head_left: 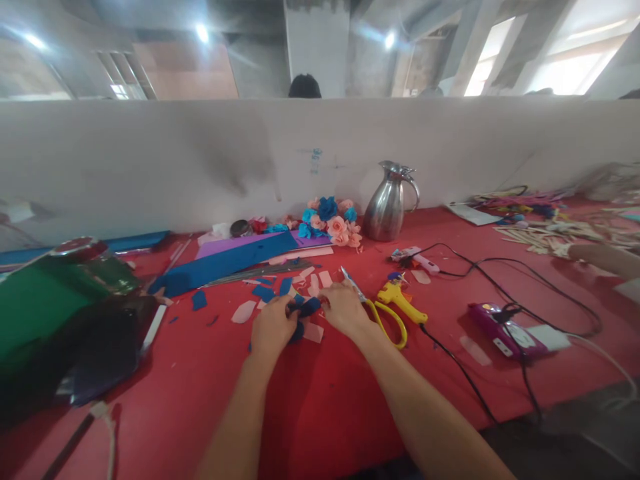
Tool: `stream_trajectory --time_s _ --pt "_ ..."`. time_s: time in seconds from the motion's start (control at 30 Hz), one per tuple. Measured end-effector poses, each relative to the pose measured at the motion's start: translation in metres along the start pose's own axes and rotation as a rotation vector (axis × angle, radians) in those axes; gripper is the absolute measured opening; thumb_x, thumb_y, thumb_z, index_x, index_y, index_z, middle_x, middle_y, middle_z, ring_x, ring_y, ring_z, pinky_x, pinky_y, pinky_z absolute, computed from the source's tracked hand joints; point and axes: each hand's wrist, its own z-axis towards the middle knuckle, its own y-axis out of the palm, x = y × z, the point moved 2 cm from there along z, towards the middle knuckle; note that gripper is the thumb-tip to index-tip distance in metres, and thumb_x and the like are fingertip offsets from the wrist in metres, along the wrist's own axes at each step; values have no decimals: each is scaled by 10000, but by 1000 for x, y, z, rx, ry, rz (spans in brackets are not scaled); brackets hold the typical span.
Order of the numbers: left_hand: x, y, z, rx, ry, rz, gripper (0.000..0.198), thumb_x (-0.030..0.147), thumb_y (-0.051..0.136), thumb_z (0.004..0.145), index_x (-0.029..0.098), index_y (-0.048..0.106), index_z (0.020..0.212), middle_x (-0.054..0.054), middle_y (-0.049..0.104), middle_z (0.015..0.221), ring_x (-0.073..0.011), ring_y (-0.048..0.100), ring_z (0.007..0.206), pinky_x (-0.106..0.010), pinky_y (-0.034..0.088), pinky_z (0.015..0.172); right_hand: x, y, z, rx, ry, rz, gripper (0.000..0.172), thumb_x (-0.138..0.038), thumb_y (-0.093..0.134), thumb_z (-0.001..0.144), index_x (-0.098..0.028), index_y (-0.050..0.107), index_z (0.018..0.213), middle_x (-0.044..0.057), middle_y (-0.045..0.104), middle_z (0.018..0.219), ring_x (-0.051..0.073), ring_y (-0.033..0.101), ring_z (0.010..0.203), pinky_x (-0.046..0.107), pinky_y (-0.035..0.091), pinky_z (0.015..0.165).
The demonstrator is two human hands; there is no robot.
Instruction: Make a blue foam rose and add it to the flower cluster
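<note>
Head view: left hand [273, 327], right hand [345, 308] pinched shut on blue cutout piece [306, 308]. Yellow-handled scissors [361, 293] just right of piece; possible nick if wrist shifts.

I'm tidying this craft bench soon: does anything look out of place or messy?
Nothing looks damaged or spilled, but blue and pale offcuts lie scattered on the red table around the left hand and right hand, which pinch a dark blue piece. Black cables by the purple power strip trail off the front edge.
</note>
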Motion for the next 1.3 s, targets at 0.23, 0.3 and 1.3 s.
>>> stream_trajectory --time_s 0.23,0.3,1.3 --pt "-3 -7 0 69 -126 -8 128 199 502 800 212 629 805 -51 695 841 -220 617 834 -289 380 649 -3 2 1 4 -5 15 243 -208 504 832 -237 701 970 83 665 972 230 523 976 351 331 870" --pt "-5 -8 0 102 -131 -23 140 196 498 804 208 632 840 -58 688 879 -214 612 857 -285 388 668 -8 3 -1 0 -45 35 251 -207 526 802 -245 697 983 76 657 989 246 503 990 352 341 830" --pt "-7 3 1 84 -108 9 109 212 535 766 200 643 769 -79 667 881 -221 610 835 -302 425 685 -13 17 3 171 -10 114 162 -173 522 809 -191 683 806 78 645 932 251 473 976 372 336 813"
